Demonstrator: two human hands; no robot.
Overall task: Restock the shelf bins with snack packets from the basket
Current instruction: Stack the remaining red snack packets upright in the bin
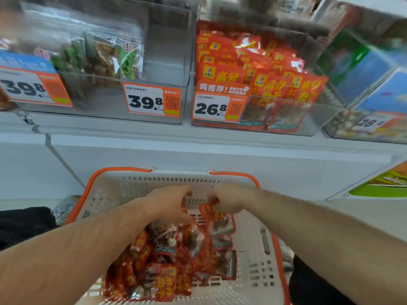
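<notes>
"Where are my hands?"

"Both are in the basket (pixel 259 267) at the lower centre of the frame. My right hand (pixel 229 199) pinches the top edge of one red snack packet (pixel 221 223); my left hand (pixel 170 204) curls its fingers into the loose packet pile (pixel 158 267)."

"How do I do this well?"

"I gather several packets facing one way, then lift them to the red-packet bin (pixel 264 89) at the upper right, marked 26.8, and stand them upright behind the front row."

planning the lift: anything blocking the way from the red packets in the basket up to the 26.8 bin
Nothing visible does. The right hand grips a red packet in the basket; the open-topped 26.8 bin sits above.
</notes>
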